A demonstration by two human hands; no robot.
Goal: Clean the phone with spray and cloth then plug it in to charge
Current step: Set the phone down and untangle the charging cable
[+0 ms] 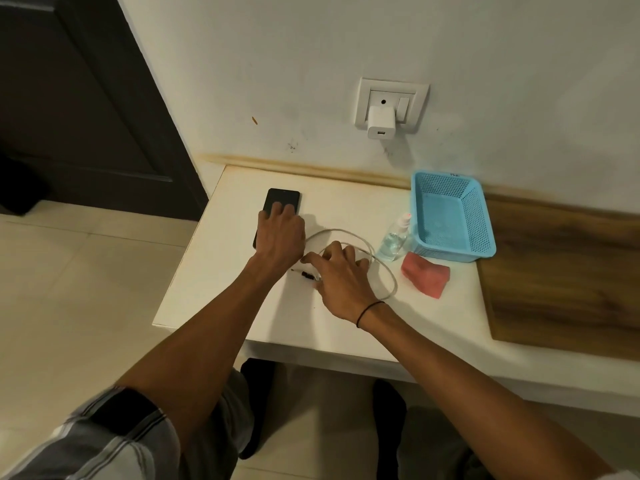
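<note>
Fingers (278, 211) of the left hand (282, 233) lie spread and flat on the dark screen of the phone (281, 199), pressing it against the white table (207, 271); nothing is gripped. The phone lies face up near the table's back left corner, its near end covered by the hand. The right hand (341, 282) rests palm down on the coiled white cable (384, 268), fingers slightly curled and apart over the loops; whether they pinch the cable cannot be told. A dark plug end (306, 274) of the cable shows just left of this hand, on the table between the two wrists. A thin black band (369, 311) circles the right wrist. To the right of the cable stands a small clear spray bottle (393, 242), touching or just beside a blue basket (450, 216). A folded pink cloth (426, 275) lies in front of the basket. On the wall above, a white charger (380, 124) sits in the socket (391, 103), its port free.
</note>
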